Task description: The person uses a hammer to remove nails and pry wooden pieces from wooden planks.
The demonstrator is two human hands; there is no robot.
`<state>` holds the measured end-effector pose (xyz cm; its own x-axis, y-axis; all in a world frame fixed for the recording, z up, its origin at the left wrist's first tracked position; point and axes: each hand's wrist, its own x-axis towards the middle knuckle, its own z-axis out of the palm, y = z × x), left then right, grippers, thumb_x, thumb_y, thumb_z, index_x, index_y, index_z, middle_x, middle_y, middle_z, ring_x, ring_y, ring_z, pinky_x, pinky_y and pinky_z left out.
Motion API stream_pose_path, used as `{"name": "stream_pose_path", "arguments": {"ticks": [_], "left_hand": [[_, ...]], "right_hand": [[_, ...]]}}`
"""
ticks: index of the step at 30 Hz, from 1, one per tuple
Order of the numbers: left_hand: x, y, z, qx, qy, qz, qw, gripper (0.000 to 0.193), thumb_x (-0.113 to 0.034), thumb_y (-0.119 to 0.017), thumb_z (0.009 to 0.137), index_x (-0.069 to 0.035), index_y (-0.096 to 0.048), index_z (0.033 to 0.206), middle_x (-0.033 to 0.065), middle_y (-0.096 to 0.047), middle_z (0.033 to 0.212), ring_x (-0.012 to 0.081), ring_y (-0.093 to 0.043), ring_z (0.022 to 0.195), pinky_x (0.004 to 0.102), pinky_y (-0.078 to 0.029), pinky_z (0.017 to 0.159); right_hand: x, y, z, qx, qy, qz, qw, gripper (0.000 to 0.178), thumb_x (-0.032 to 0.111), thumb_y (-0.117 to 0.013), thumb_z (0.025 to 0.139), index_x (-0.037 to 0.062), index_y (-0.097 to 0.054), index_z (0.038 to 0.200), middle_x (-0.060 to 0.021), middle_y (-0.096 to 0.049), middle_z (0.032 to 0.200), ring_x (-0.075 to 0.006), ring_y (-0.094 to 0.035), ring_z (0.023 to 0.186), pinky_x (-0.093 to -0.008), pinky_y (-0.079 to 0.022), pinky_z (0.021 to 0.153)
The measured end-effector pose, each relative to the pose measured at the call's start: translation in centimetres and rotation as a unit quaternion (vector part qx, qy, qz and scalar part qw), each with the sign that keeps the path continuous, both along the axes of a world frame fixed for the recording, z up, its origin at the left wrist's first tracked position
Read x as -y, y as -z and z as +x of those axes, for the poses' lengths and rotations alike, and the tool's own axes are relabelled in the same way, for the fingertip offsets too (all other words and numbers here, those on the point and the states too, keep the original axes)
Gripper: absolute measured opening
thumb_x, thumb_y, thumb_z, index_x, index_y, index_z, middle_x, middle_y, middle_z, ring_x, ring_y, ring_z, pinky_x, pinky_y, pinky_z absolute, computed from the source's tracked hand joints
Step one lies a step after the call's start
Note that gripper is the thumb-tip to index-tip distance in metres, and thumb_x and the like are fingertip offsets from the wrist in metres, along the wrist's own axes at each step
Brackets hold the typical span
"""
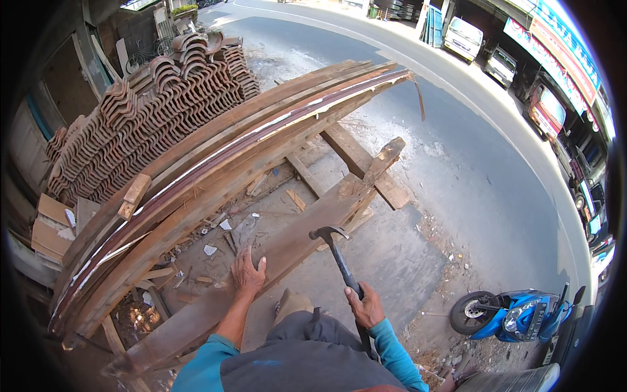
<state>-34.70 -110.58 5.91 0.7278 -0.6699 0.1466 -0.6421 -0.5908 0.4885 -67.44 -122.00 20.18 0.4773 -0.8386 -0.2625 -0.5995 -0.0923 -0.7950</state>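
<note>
My right hand (367, 306) is wrapped round the dark handle of a claw hammer (339, 256), its butt sticking out below my fist. The hammer's curved metal head is near the right edge of the board; I cannot tell whether it touches. My left hand (249, 272) lies palm down on the board, thumb apart from the fingers, gripping nothing. That long, flat wooden board (297, 247), brown and dusty, runs slantwise from my lower left to its far end, where a rough, splintered wood piece (385, 160) juts up. A squared crossbeam (356, 157) passes close by that end. Off to my right stands a blue motorbike (519, 317) with a black front tyre and smooth, glossy panels.

Past the board's left edge is a thick stack of long timbers (225, 173), coarse-grained, with maroon and white painted strips among the bare brown ones. A short block of raw wood (134, 196) sits across the stack near its left end. Behind it rise tightly packed, wavy clay roof tiles (153, 124), reddish and weathered. Farthest off, grey asphalt road (483, 170) curves past a boxy white van (463, 38).
</note>
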Motion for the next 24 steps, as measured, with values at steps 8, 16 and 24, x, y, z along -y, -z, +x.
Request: {"name": "stream_pose_path", "arguments": {"ticks": [8, 16, 24], "left_hand": [[1.4, -0.8, -0.4, -0.014, -0.019, 0.019, 1.0, 0.054, -0.041, -0.066, 0.089, -0.006, -0.06, 0.13, 0.0219, -0.063, 0.122, 0.0394, -0.056, 0.118, 0.05, -0.037, 0.105], [1.0, -0.9, -0.6, -0.014, -0.04, 0.051, 0.998, 0.052, -0.038, -0.068, 0.086, -0.007, -0.062, 0.126, 0.0227, -0.063, 0.12, 0.0412, -0.057, 0.113, 0.0509, -0.039, 0.102], [1.3, -1.4, -0.5, 0.014, -0.037, 0.068, 0.997, 0.051, -0.031, -0.068, 0.085, -0.003, -0.059, 0.127, 0.0231, -0.061, 0.116, 0.0435, -0.055, 0.113, 0.0539, -0.04, 0.1]], "right_hand": [[9.2, 8.1, 3.9, -0.061, -0.071, -0.051, 0.994, 0.047, 0.047, -0.057, 0.1, 0.0015, -0.047, 0.105, -0.0302, -0.061, 0.079, -0.0529, -0.06, 0.078, -0.0555, -0.046, 0.068], [16.8, 11.4, 2.0, -0.123, -0.16, 0.056, 0.978, 0.062, 0.06, -0.049, 0.099, -0.0016, -0.055, 0.106, -0.0321, -0.064, 0.095, -0.0475, -0.064, 0.095, -0.0525, -0.048, 0.084], [23.2, 9.9, 2.9, -0.116, -0.2, 0.085, 0.969, 0.062, 0.058, -0.053, 0.098, -0.0012, -0.06, 0.116, -0.028, -0.066, 0.093, -0.0423, -0.066, 0.091, -0.0496, -0.05, 0.082]]}}
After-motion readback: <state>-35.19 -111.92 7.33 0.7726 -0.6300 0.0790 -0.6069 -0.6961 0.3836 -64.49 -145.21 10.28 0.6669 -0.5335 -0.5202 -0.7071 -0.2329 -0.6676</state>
